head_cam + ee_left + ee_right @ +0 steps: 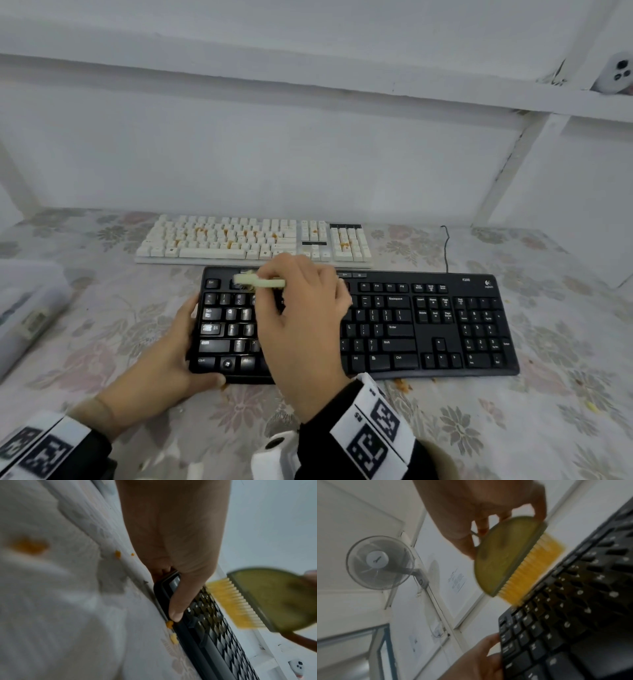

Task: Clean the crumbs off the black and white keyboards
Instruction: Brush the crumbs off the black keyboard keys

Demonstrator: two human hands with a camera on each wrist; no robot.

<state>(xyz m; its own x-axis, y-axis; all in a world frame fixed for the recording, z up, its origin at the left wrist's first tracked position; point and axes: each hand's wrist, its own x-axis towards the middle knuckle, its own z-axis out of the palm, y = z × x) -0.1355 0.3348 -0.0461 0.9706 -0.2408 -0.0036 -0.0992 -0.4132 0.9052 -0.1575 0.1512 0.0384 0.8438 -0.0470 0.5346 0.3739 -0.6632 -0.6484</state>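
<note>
A black keyboard lies near me on the flowered cloth, with a white keyboard behind it that carries orange crumbs. My left hand grips the black keyboard's left end, thumb along its front edge. My right hand holds a small green brush with yellow bristles over the top-left keys of the black keyboard. In the left wrist view the brush hangs just above the keys. Orange crumbs lie on the cloth by the front edge.
More crumbs sit on the cloth in front of the black keyboard. A clear plastic box stands at the left edge. A black cable runs behind the keyboards. White walls close the back and right. A wall fan shows in the right wrist view.
</note>
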